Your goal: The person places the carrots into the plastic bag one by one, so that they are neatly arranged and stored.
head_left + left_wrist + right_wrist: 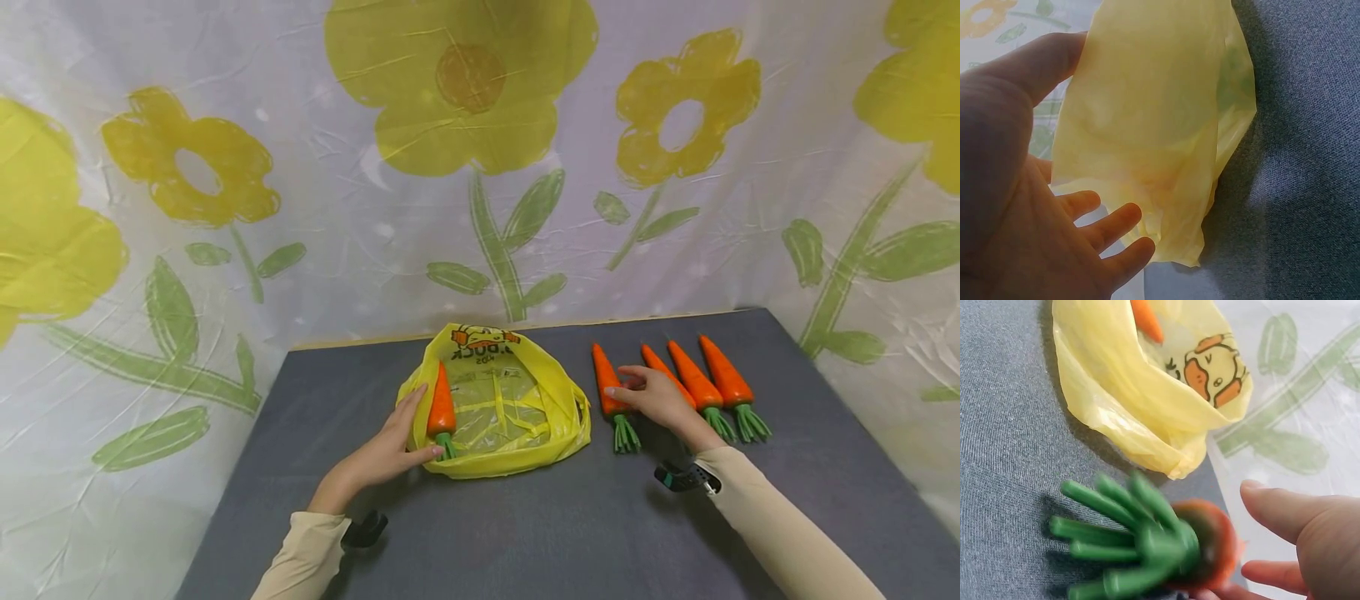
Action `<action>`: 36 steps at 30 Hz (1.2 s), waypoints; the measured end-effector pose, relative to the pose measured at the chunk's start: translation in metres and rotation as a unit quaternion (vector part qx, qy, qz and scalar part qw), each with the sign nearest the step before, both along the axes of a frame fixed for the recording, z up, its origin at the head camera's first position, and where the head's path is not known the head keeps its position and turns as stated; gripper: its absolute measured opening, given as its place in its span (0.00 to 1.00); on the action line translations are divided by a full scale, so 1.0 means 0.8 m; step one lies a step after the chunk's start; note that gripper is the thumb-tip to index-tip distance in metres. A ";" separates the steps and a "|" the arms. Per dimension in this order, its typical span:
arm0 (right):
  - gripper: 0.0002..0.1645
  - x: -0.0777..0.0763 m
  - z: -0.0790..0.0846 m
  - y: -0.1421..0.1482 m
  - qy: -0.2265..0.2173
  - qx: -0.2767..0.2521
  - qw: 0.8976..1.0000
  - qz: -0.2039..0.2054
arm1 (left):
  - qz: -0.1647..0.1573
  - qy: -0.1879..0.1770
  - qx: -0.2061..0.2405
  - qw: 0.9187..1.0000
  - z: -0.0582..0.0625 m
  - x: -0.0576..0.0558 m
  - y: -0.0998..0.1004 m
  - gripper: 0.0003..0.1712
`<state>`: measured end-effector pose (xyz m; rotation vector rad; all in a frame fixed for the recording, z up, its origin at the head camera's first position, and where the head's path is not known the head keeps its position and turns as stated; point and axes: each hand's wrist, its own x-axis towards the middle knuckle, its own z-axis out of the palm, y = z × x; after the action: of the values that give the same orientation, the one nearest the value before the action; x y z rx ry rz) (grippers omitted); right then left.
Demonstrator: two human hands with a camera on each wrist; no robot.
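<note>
A yellow plastic bag [502, 467] with a duck print lies with its mouth wide on the dark table. Inside, along its left side, rests a carrot [442, 408] with a green stub top. My left hand [378, 458] touches the bag's left rim, thumb and fingers spread apart; in the left wrist view the thumb tip passes behind the yellow plastic [1147, 94]. Just right of the bag, my right hand [660, 400] reaches over another carrot [603, 371], its thumb by the carrot's side. In the right wrist view, this carrot's green stems [1141, 544] point toward the camera.
Three more carrots lie side by side at the right, the outermost carrot [726, 375] nearest the table's right edge. Behind the dark table [517, 542] hangs a pale cloth [337, 250] with yellow flowers.
</note>
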<state>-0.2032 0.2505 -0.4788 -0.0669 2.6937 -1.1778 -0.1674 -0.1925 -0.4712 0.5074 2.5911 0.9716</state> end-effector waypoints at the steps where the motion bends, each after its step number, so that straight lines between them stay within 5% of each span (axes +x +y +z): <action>1: 0.44 0.000 0.000 -0.001 0.000 0.003 1.000 0.000 | 0.000 0.000 0.001 1.000 0.000 0.000 0.000 0.60; 36: 0.41 -0.007 -0.003 -0.002 -0.034 0.000 0.999 -0.021 | -0.001 0.005 0.003 1.000 -0.001 0.000 -0.002 0.60</action>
<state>-0.2085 0.2489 -0.4810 0.0303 2.6483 -1.1688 -0.1676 -0.1943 -0.4719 0.5178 2.5968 0.9800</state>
